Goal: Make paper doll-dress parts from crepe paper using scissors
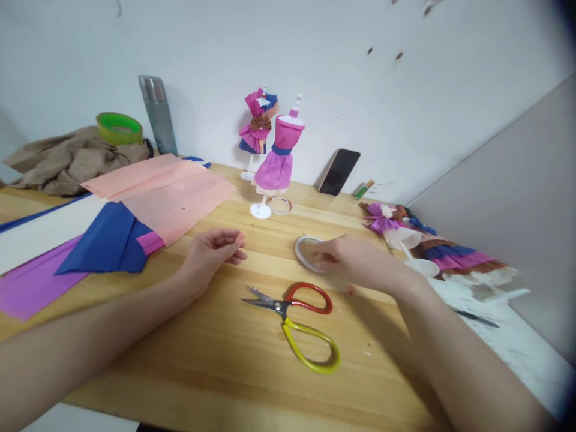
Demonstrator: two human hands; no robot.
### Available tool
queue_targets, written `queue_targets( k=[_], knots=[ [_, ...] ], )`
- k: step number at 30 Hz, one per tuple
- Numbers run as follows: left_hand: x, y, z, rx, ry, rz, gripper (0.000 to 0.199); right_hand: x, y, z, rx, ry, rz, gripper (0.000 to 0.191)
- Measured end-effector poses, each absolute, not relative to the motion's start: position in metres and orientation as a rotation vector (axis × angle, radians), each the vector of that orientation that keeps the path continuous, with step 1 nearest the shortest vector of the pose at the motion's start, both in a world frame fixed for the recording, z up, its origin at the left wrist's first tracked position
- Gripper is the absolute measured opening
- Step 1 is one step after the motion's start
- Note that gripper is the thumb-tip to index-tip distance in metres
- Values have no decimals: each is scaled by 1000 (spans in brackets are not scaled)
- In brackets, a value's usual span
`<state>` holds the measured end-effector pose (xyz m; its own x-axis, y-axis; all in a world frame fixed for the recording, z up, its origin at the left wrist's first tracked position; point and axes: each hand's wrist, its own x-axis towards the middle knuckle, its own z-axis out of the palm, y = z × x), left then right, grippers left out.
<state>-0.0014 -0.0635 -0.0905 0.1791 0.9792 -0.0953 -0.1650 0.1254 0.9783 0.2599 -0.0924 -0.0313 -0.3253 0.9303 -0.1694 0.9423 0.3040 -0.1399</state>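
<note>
My left hand (213, 258) is closed, thumb and fingers pinching a small piece of peach crepe paper (240, 239) just above the wooden table. At a roll of tape (302, 259) lying flat, the fingers of my right hand (344, 258) are bent together over its right rim, slightly blurred. Scissors (279, 307) with one red and one yellow handle lie below both hands, blades parted. Behind them stands a small mannequin (282, 150) in a pink paper dress with a blue waistband. A second mannequin (257, 126) wears magenta, blue and brown paper.
Peach paper sheets (175, 189), folded blue paper (108, 243) and purple paper (42, 279) cover the left side. Farther back are a brown cloth (72, 159), a green tape roll (119, 128) and a bottle (158, 117). A phone (339, 172) leans on the wall; dressed figures (463, 255) lie right.
</note>
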Motion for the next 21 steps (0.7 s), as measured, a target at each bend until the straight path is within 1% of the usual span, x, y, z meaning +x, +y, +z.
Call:
queue_targets(
  k=[1,2,4,5,7,9,11,15,16,17,19,21],
  knots=[
    [0,-65,-88,1140,1031,1073,42,250,-94,-32,1754,2619,-527,15],
    [2,-66,-84,1212,1055,1059,47,241,-95,-33,1786,2726,-690,22],
    [5,-67,-78,1385,1099,1028,55,222,-98,-36,1854,2895,-961,43],
    [7,-67,-75,1484,1114,1014,56,214,-99,-39,1809,2958,-1074,53],
    [11,-66,-70,1691,1117,992,58,202,-100,-43,1794,3053,-1176,61],
    [14,-64,-66,1881,1090,960,59,195,-99,-45,1836,3080,-1171,63],
    [18,-59,-64,2042,1060,935,62,192,-95,-44,1906,3099,-1063,54],
    [27,-43,-51,2362,974,900,60,198,-80,-25,2024,3129,-762,6],
    [30,-38,-44,2434,948,888,58,201,-76,-17,2040,3121,-726,4],
    [33,-35,-36,2497,932,881,54,205,-72,-9,2045,3110,-721,10],
    [39,-31,-18,2575,937,906,43,213,-66,6,2041,3124,-749,14],
    [44,-30,1,2581,977,957,36,221,-64,17,2049,3213,-720,13]
  ],
)
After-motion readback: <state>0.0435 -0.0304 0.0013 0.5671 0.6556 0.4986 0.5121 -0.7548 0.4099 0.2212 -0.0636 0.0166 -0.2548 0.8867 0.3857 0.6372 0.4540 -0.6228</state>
